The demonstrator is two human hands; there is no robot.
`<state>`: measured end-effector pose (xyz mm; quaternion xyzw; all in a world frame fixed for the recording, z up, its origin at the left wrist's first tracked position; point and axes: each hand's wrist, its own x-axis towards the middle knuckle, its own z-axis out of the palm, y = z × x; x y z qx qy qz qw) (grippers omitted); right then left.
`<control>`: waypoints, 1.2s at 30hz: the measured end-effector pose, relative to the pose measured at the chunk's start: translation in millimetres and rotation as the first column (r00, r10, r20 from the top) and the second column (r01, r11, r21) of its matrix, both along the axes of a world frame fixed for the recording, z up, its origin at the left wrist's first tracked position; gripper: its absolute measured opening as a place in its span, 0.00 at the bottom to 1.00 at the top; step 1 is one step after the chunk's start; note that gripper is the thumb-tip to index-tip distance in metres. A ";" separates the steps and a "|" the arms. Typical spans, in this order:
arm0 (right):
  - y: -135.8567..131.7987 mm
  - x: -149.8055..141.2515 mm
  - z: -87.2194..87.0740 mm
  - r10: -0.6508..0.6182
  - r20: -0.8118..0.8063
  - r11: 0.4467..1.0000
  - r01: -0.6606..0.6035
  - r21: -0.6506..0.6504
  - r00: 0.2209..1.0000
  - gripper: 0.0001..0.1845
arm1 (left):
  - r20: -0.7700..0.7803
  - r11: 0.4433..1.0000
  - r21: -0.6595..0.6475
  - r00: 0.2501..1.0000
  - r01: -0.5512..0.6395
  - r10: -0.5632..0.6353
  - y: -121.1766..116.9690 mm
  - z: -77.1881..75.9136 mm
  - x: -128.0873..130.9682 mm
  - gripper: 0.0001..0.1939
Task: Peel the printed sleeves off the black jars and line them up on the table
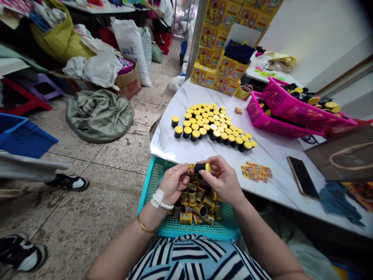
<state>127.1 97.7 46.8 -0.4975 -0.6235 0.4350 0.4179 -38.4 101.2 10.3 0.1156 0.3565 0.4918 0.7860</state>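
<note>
Above the turquoise basket [147, 184], my right hand [223, 179] grips a small black canister [200, 168] with a yellow lid, held on its side. My left hand [176, 179] pinches a yellow printed sleeve [191, 168] at the canister's other end; whether the sleeve is partly over it I cannot tell. Below both hands, the basket holds many black canisters wrapped in yellow printed sleeves [192, 199]. On the marbled table ahead stand many bare black canisters with yellow lids [201, 123]. Flat printed sleeves [256, 172] lie in a loose pile right of my right hand.
Pink baskets [291, 102] of canisters sit at the table's right, near a phone [303, 177] and a brown bag [344, 155]. Yellow printed boxes [217, 70] are stacked behind. A crumpled grey-green sack [99, 114] lies on the floor; another person's shoe [68, 182] is at left.
</note>
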 end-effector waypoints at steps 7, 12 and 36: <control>-5.3 1.5 -14.5 -0.072 0.233 0.977 0.021 0.214 0.970 0.12 | -0.049 1.000 0.017 0.999 0.013 -0.012 -0.1 -5.5 -6.3 0.18; -8.6 3.1 -22.8 -0.173 0.185 0.954 0.118 0.274 0.967 0.14 | -0.052 0.999 0.020 0.998 0.027 -0.026 -1.7 -4.1 -5.8 0.17; -11.9 12.6 -11.5 0.037 0.202 0.978 -0.077 0.192 0.979 0.14 | 0.045 1.000 0.005 0.998 0.031 -0.031 -2.0 -0.3 6.5 0.14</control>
